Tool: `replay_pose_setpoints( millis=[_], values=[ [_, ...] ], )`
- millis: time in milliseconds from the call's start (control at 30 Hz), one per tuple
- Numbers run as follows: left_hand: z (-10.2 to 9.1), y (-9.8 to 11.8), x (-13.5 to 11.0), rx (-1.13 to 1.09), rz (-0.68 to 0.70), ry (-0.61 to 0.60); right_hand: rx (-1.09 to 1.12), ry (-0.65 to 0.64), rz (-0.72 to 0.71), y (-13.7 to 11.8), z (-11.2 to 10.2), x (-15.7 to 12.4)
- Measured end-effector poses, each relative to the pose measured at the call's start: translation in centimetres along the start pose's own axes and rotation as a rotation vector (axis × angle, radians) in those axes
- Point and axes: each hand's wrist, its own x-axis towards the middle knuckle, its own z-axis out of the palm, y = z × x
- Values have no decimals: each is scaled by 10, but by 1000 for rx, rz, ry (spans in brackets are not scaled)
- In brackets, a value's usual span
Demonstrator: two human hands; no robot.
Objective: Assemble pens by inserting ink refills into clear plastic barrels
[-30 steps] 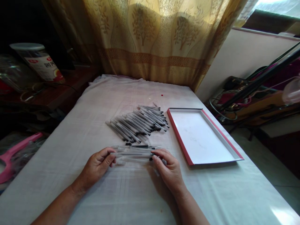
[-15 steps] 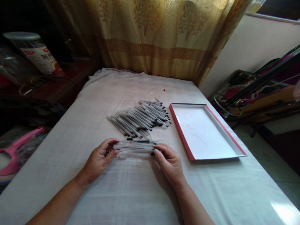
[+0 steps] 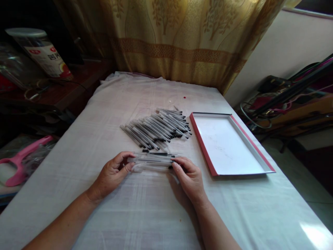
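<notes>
A small bundle of clear-barrelled pens (image 3: pixel 152 160) lies crosswise on the white cloth in front of me. My left hand (image 3: pixel 113 174) pinches its left end between thumb and fingers. My right hand (image 3: pixel 189 180) curls round its right end, where the black tips show. Just beyond the bundle a larger pile of pens (image 3: pixel 156 127) is fanned out on the cloth. An open shallow box (image 3: pixel 256 147) with a red rim and white inside lies to the right of the pile, a short way from my right hand.
The table (image 3: pixel 145 215) is covered with a white cloth. A patterned gold curtain (image 3: pixel 179 41) hangs behind it. A jar (image 3: pixel 41 52) stands on a dark shelf at left, a pink tool (image 3: pixel 19 159) below it. Cables and rods (image 3: pixel 286 97) crowd the right side.
Both hands keep hold of the pen bundle and have barely shifted on the cloth; the view has tilted slightly, so everything sits a little higher in the picture.
</notes>
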Motion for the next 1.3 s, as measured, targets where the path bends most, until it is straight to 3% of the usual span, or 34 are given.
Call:
replay_pose_setpoints(
  millis=[700, 900, 1100, 1300],
  values=[
    [2, 0, -3, 110, 74, -25, 9, 3, -43, -1, -1, -1],
    [-3, 6, 0, 185, 102, -129, 24, 21, -42, -1, -1, -1],
    [-5, 8, 1, 168, 26, -98, -149, 80, -51, 10, -2, 1],
    [-5, 10, 1, 164, 19, -104, -311, 54, -119, 13, -1, 0]
  ],
)
